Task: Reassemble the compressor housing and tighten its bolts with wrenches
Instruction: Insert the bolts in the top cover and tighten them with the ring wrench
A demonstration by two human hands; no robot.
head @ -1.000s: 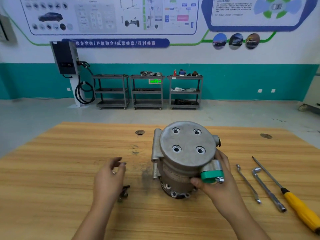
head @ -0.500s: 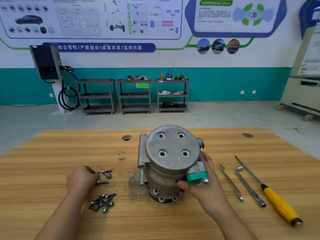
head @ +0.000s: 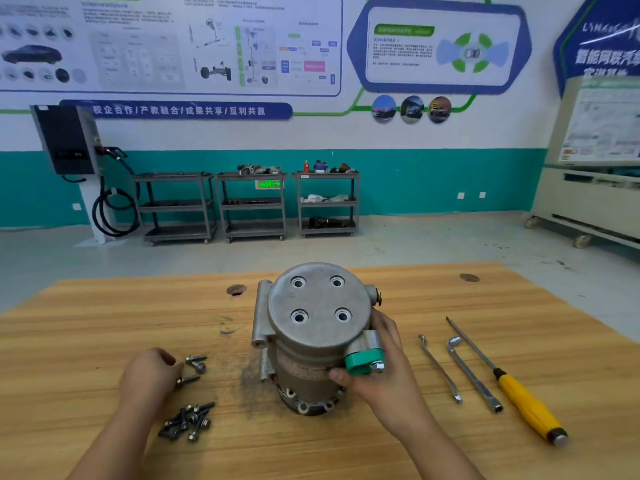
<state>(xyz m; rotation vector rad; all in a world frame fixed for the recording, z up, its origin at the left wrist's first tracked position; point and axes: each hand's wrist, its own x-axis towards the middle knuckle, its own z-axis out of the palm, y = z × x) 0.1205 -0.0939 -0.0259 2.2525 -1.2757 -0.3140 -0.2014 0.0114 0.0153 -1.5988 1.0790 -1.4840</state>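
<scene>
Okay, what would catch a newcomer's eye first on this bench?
The grey metal compressor stands in the middle of the wooden table, its round top showing four empty bolt holes, and the right hand grips its side by the green cap. Next, the yellow-handled screwdriver lies far right beside two wrenches, with the left hand at the loose bolts.

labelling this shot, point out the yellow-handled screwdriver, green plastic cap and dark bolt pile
yellow-handled screwdriver [head: 529, 407]: head view, middle of the handle
green plastic cap [head: 360, 362]: head view, its front face
pile of dark metal bolts [head: 187, 420]: head view, centre of the heap
</scene>
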